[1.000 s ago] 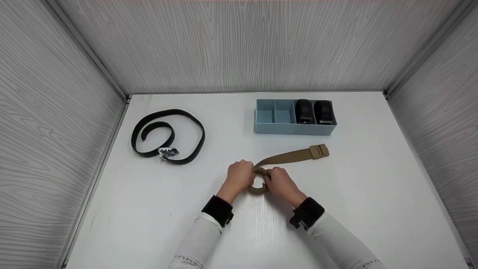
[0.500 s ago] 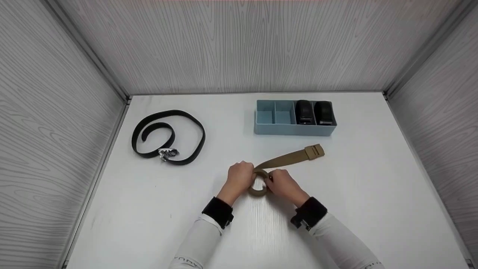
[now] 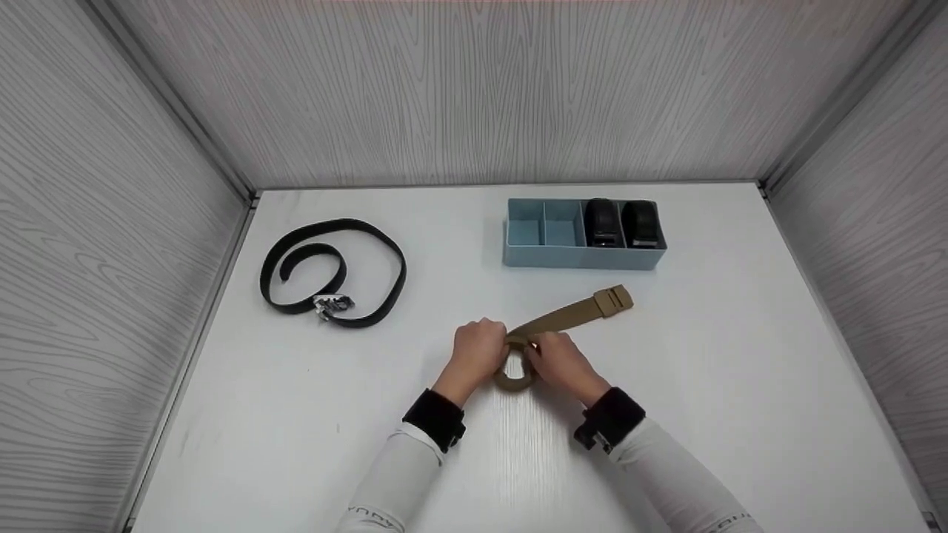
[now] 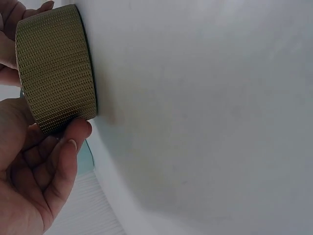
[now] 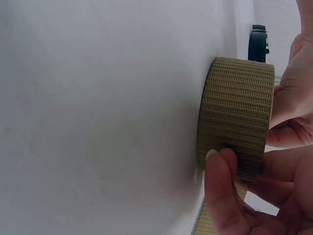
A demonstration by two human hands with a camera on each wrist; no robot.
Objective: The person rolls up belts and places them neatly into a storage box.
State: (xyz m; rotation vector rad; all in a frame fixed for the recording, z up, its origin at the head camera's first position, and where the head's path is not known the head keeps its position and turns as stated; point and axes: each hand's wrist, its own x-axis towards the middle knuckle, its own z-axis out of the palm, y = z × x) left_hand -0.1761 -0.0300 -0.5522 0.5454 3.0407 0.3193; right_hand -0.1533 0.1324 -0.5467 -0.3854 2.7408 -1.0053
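A tan woven belt [image 3: 559,320] stands on edge on the white table, its near end wound into a small coil [image 4: 56,68] and its far end tipped by a tan plastic buckle [image 3: 613,301]. My left hand [image 3: 480,349] holds the coil's left side, thumb and fingers pinching the webbing in the left wrist view. From the other side my right hand [image 3: 563,363] pinches the coil [image 5: 237,112] too. Part of the coil's inside is hidden behind the fingers.
To the left lies a loosely curled black belt [image 3: 404,274] with a silver buckle [image 3: 333,303]. Behind the hands is a blue divided box [image 3: 585,257]; two rolled black belts [image 3: 603,222] fill its right compartments. Grey wood-grain panels [image 3: 474,89] border the table.
The tan belt's free tail has shortened, its buckle drawn left toward the hands. Both hands stay at the coil, with the right hand shifting slightly.
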